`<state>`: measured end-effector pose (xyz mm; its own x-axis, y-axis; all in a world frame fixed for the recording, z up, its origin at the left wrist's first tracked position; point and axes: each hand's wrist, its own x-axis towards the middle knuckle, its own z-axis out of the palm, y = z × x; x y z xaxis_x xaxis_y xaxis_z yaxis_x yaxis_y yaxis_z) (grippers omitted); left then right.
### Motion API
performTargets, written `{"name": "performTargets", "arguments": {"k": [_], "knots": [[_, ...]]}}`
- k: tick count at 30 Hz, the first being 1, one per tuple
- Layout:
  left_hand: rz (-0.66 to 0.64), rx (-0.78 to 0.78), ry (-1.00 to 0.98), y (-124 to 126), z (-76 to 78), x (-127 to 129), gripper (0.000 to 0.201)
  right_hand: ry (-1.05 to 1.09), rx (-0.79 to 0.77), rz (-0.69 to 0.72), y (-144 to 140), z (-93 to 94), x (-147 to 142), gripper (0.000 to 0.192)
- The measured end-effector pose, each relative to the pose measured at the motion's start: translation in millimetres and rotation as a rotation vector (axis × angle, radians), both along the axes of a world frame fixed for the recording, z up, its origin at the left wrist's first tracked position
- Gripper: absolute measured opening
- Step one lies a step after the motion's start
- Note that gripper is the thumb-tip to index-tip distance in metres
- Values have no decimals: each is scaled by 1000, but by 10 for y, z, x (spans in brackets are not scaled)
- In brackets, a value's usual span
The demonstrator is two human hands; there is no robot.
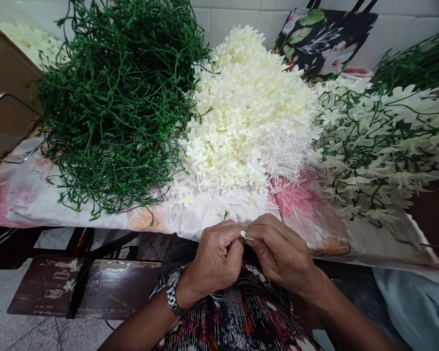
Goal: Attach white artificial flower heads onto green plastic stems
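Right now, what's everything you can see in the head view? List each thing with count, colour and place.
green stem pile: one heap, dark green, left on the cloth
white flower pile: one heap, cream white, centre
assembled sprays: one heap, white flowers on green stems, right
floral cloth: one, pink and white, under the heaps
floral bag: one, black with flowers, behind the white heap
cardboard box: one, brown, far left
wooden stool: one, dark brown, on the floor lower left
wristwatch: one, silver, on the left wrist
small flower piece: one, white, pinched between both hands
left hand: closed on a green stem tip
right hand: pinching the flower piece
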<state>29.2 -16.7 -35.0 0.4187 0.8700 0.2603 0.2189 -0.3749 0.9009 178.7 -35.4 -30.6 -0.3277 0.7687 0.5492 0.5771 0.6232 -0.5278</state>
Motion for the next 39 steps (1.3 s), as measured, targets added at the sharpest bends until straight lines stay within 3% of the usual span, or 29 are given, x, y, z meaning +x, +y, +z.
{"name": "performTargets", "arguments": {"k": [3,6,11,19,32,39], "knots": [[-22,-24,-15,4,30,-19,28,25,-62,22,-22,54,64,9],[-56,-47,-43,13,85,-52,26,32,-125,2,-55,151,159,25],[-36,42,-36,21,137,-75,26,136,-54,-49,-109,244,222,21],[-49,172,53,1,93,-27,26,44,-34,-36,-85,184,106,12],[-7,105,79,19,-32,30,27,119,-36,-97,-22,-65,1,14],[-53,168,3,4,24,-45,26,129,-146,-12,-89,65,120,11]]}}
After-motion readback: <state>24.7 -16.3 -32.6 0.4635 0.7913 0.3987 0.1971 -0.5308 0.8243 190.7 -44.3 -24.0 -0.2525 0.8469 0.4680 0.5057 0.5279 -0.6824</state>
